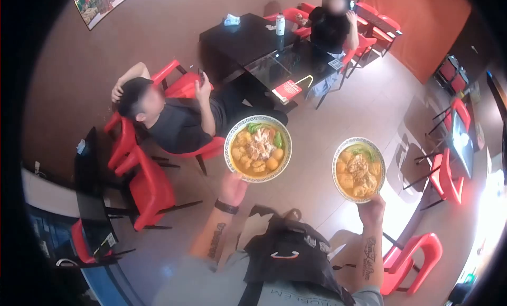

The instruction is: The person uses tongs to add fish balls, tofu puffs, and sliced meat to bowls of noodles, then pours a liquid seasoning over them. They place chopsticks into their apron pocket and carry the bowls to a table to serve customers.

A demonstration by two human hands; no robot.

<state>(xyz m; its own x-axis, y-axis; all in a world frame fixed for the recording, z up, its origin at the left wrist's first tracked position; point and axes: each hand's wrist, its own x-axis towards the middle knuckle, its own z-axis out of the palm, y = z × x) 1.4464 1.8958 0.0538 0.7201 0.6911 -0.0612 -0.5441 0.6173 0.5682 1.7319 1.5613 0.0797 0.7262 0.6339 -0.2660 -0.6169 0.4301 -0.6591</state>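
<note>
My left hand (234,190) carries a patterned-rim bowl of soup (257,148) from its near lower edge. Orange broth, round balls or puffs, green leaves and a pale shredded topping fill it. On my right, a second, similar bowl of soup (359,170) rests in my right hand (372,208), which grips it at the near lower side. Both bowls are roughly level in mid-air, apart from each other, over the floor. Most fingers of both hands are hidden under the bowls.
A seated person (177,121) with a phone is close by on the left. Ahead stands a dark table (232,39) with a white bottle (280,25) and a red card (287,91); another person (332,31) sits behind it. Red chairs (150,187) line both sides.
</note>
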